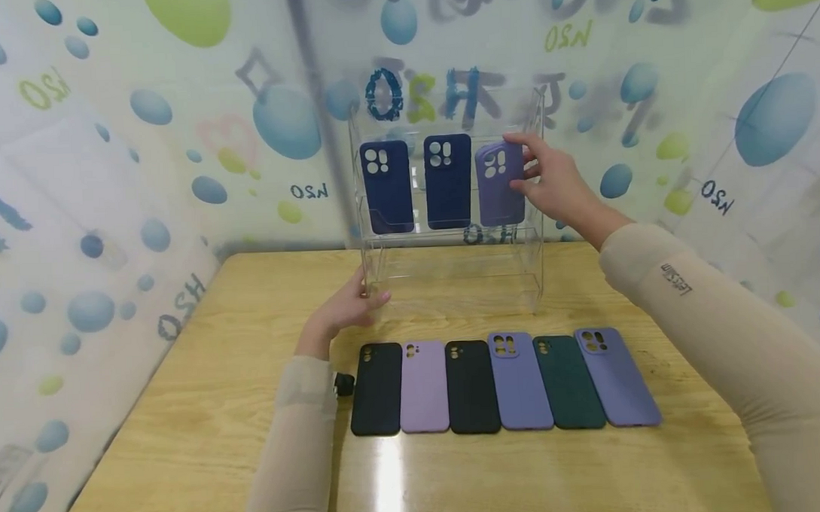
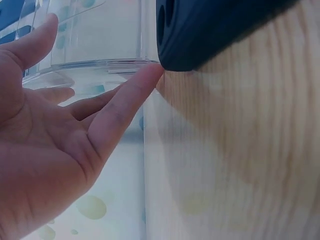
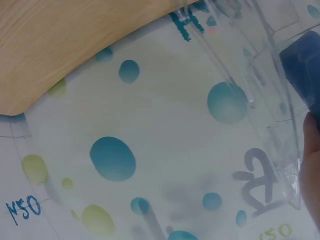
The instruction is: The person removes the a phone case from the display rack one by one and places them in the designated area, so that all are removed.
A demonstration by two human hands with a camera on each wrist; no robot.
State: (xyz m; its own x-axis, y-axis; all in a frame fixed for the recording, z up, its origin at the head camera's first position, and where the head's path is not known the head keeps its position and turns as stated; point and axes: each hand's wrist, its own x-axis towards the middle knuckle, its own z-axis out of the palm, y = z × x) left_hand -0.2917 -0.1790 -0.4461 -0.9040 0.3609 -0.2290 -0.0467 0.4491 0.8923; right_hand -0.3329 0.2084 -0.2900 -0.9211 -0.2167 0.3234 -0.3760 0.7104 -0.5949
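Light purple case (image 1: 499, 196) stands on the upper tier of the clear stand (image 1: 454, 275), far side of table (image 1: 183, 369), right of two navy cases (image 1: 387, 187) (image 1: 449, 181). Right hand (image 1: 553, 177) pinches its right edge. Left hand (image 1: 346, 307), fingers extended, is at the stand's lower left, well apart. Six cases (image 1: 472, 386) lie nearer. Risk: early release could let the case tip; a knock could shift the light stand. Left wrist view shows the straight fingers that the head view partly hides.
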